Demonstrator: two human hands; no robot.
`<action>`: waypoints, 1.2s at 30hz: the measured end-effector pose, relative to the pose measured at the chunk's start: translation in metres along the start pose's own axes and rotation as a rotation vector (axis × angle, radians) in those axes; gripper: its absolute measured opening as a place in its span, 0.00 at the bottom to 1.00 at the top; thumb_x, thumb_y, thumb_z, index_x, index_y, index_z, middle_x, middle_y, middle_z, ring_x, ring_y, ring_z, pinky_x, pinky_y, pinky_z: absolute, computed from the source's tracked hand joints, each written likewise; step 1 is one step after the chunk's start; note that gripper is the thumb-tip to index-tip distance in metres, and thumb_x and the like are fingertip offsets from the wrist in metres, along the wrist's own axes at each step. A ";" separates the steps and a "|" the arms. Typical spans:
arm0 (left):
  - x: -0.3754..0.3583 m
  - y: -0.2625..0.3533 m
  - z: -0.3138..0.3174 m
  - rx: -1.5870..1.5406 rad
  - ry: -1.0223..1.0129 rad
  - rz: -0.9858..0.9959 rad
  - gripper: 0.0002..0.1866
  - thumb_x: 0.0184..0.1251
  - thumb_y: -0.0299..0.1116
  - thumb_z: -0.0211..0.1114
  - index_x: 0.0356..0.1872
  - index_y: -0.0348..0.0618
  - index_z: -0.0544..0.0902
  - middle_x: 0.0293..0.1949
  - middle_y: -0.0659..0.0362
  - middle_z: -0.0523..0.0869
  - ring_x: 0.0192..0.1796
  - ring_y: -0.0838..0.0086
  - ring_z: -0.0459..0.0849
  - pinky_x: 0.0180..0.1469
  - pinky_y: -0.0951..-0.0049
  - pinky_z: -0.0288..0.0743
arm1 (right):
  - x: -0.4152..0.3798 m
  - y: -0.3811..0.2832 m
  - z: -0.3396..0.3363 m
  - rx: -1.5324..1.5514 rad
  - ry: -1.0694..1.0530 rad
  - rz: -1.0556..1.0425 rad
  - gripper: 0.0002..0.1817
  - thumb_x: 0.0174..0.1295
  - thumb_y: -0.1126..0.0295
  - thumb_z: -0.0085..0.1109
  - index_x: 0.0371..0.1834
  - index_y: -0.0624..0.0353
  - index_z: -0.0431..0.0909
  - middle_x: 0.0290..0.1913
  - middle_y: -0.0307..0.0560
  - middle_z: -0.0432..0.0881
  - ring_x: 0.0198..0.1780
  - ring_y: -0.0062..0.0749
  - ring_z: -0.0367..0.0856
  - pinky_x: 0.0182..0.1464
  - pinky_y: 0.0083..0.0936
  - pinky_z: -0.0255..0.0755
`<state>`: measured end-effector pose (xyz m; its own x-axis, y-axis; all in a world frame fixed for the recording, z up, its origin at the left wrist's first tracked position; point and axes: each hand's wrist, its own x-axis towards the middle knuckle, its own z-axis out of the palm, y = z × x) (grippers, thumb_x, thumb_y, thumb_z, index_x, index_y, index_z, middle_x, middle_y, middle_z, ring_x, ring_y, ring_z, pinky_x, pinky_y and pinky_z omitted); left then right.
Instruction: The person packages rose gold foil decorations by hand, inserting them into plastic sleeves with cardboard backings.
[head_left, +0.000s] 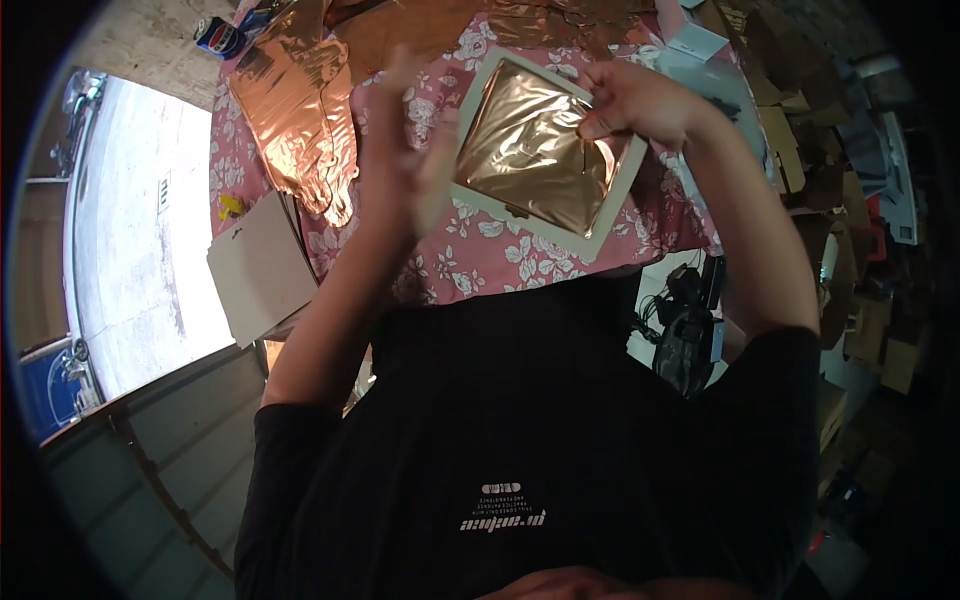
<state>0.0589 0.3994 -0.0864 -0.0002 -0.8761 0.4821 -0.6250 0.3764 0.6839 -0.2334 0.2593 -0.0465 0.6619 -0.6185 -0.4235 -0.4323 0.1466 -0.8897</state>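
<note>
A square of shiny copper-coloured foil in a pale frame (530, 222) lies at an angle on the pink floral cloth. My right hand (645, 105) is at the frame's upper right edge, its fingers closed, with the thumb over the foil. What lies beneath those fingers is hidden. My left hand (405, 160) is raised just left of the frame, blurred by motion, its fingers stretched out and nothing seen in them. Loose crumpled copper foil (300, 110) lies to the left of my left hand.
More copper foil sheets (560, 25) lie along the far side of the cloth (450, 270). A dark blue can (220, 38) stands at the far left corner. A pale board (258, 265) leans near the left edge. Cardboard boxes (785, 150) crowd the right side.
</note>
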 end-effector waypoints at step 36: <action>0.107 0.097 0.241 0.051 -0.484 0.722 0.28 0.71 0.41 0.78 0.68 0.39 0.86 0.71 0.45 0.85 0.75 0.49 0.81 0.77 0.53 0.76 | -0.295 0.193 0.123 1.089 0.968 -0.252 0.17 0.78 0.76 0.65 0.67 0.63 0.82 0.62 0.50 0.91 0.59 0.34 0.92 0.65 0.36 0.85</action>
<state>-0.1899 0.2698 -0.1001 -0.7347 -0.4640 0.4949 -0.3780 0.8858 0.2694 -0.4365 0.5649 -0.1142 -0.1982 -0.9135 -0.3552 0.5810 0.1823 -0.7932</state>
